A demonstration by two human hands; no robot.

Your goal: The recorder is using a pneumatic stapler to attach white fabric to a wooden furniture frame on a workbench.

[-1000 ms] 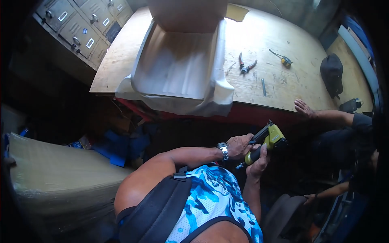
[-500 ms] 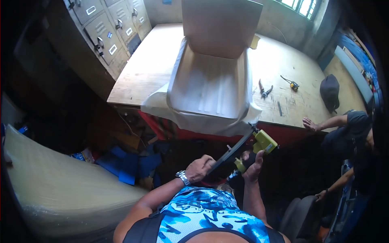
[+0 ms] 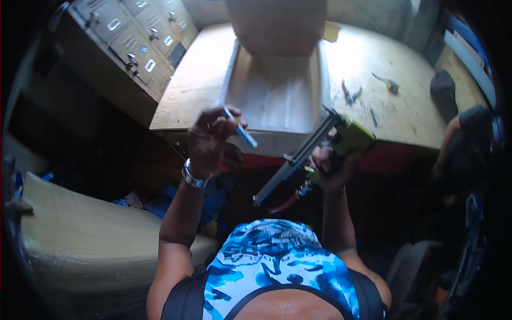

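Head view: left of centre, the left hand (image 3: pixel 208 140) pinches a strip (image 3: pixel 246 137) between thumb and fingers; right of centre, the right hand (image 3: pixel 340 175) wraps the gun (image 3: pixel 354 137), its rail (image 3: pixel 282 173) slanting down-left. Beyond, upper centre, the seat (image 3: pixel 277 88) rests on the table (image 3: pixel 408 120). A loose pinch could drop the strip; a stray squeeze might fire the gun.

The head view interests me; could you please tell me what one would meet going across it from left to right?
Metal lockers, left hand, small pale strip held in it, green power tool held in the right hand, tape measure, dark cap.
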